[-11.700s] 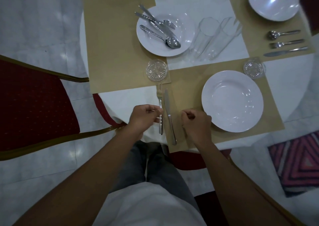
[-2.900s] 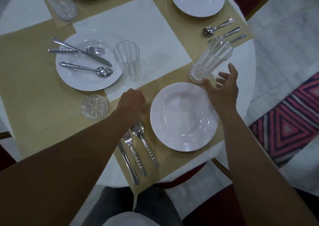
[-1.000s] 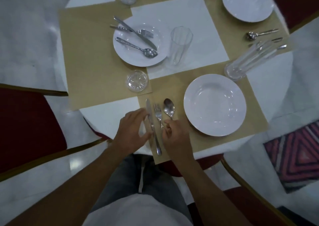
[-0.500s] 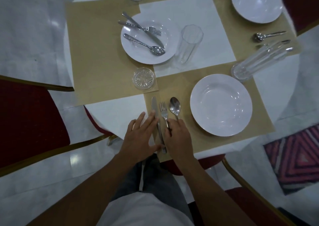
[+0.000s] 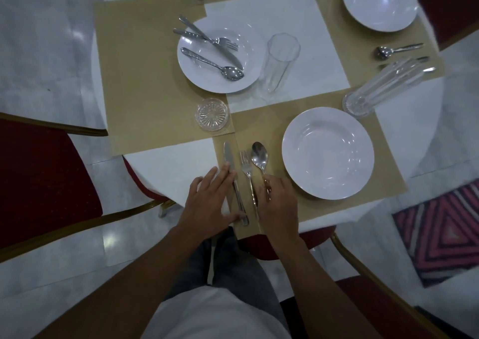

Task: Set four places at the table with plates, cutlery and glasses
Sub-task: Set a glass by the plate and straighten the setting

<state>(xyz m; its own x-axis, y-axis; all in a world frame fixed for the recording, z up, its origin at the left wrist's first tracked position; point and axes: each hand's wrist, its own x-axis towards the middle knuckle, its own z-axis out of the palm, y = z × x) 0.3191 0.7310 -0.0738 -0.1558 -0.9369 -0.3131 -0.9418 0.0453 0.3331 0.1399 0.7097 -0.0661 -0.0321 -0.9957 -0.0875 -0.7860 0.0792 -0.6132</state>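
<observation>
I look down on a round surface (image 5: 404, 105) under a white cloth, with tan placemats (image 5: 145, 79) and a white square at its middle, over a pale marble floor (image 5: 39, 40). Red chairs with gold frames (image 5: 39, 183) stand at my left and low right, and a striped pink rug (image 5: 440, 230) shows at the right edge.

The far side is cut off — two glasses at the top edge show only their bases, and the far right plate (image 5: 381, 2) loses part of its rim. The cutlery beyond the tall glass (image 5: 383, 87) is blurred through it; I make out only a spoon (image 5: 388, 51) clearly.

Nearest me lie a knife (image 5: 230, 167), a fork (image 5: 246, 170) and a spoon (image 5: 260, 157) side by side, just left of the near plate (image 5: 328, 153). My left hand (image 5: 210, 204) lies flat and spread, fingers released, its edge touching the knife. My right hand (image 5: 277, 204) covers the handles of the fork and the spoon, fingers curled over them; whether it grips either I cannot tell.

A small glass coaster (image 5: 212, 114) sits beyond the knife, apart from it. Further off, a second plate (image 5: 220, 56) carries a loose knife, fork and spoon, with an upright glass (image 5: 278, 61) just beside it.
</observation>
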